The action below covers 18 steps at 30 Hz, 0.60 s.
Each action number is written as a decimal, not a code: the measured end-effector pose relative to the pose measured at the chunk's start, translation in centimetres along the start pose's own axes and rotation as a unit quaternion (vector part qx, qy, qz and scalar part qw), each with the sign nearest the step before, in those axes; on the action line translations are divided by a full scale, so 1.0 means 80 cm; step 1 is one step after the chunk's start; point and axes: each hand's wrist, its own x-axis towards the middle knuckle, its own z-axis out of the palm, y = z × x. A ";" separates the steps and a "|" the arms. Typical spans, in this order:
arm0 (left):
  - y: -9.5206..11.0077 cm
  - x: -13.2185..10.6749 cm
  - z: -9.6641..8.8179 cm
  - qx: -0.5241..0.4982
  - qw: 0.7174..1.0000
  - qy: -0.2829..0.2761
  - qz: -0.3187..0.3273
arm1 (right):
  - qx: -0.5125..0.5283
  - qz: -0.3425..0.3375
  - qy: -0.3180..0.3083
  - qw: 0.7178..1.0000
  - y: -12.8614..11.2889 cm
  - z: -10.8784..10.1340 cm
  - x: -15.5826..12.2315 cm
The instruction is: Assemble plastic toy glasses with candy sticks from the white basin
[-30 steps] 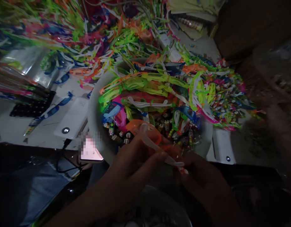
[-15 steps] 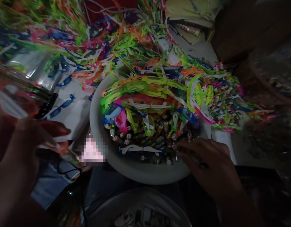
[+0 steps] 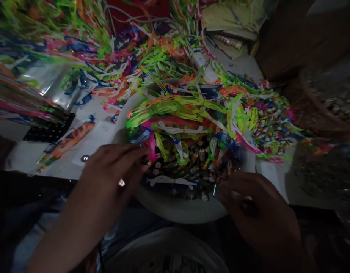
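Where the pale tabletop [image 3: 18, 159] shows at the far left, a dark keypad [image 3: 46, 131] lies beside a long orange packet [image 3: 71, 139], and just right of that sits a flat white box [image 3: 99, 134] with a small lit dot. Over its near end the left hand [image 3: 115, 167] reaches across the left rim of the white bowl [image 3: 169, 212]. The fingers are stretched out flat and close together, gripping nothing, with their tips at a pink plastic piece [image 3: 151, 148] just inside the rim. The bowl stands in the middle of the table, heaped at the back with neon green and orange frames [image 3: 177, 108]. Its near part holds small bead-like bits [image 3: 193, 170] and a white strip [image 3: 169, 181] lying across them. Behind the bowl a tangled pile of coloured strips [image 3: 120, 57] covers the table. At the bowl's near right edge the right hand [image 3: 257, 212] rests with its fingers curled down onto the small bits. In the dim light it is not clear whether they pinch anything. Further right, a spread of tiny coloured pieces [image 3: 273, 121] lies beside the bowl.
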 end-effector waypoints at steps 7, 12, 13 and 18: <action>0.023 0.029 0.018 0.051 0.997 -0.032 -0.040 | 0.108 0.075 0.033 0.991 -0.012 0.010 -0.039; 0.032 0.034 0.016 0.151 0.985 -0.043 -0.065 | 0.233 0.148 0.033 0.961 -0.020 0.031 -0.055; 0.034 0.033 0.016 0.158 0.983 -0.051 -0.074 | 0.251 0.164 0.036 0.953 -0.020 0.034 -0.053; 0.045 0.014 0.005 0.136 0.982 -0.078 -0.109 | 0.341 0.169 0.080 0.921 -0.025 0.041 -0.038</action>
